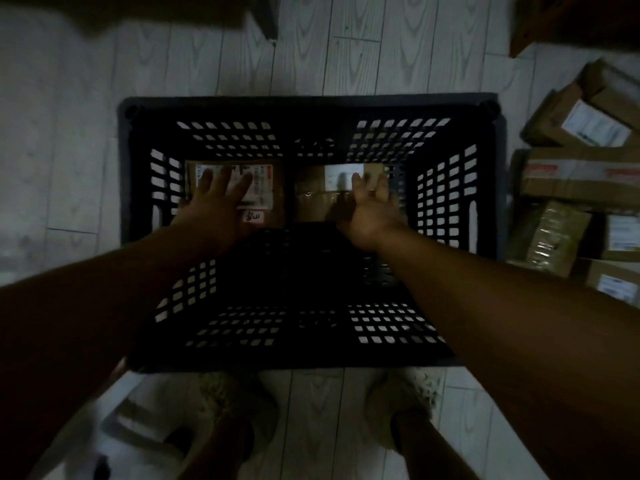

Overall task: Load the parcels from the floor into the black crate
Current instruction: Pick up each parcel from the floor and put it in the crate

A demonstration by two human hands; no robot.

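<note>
The black crate (311, 102) has walls with a regular grid of small rectangular holes. Under the left hand (214, 202) lies a brown parcel (278, 202); its white label (263, 181) has black print and a red edge, and the white sticker (253, 216) beside the wrist has black handwriting. The second parcel (311, 199), under the right hand (372, 213), is also brown, with a white tag (341, 174) at the fingertips. The floor (86, 133) is pale grey with wood grain. The floor parcels (571, 181), to the right of the right hand, are brown with white labels
</note>
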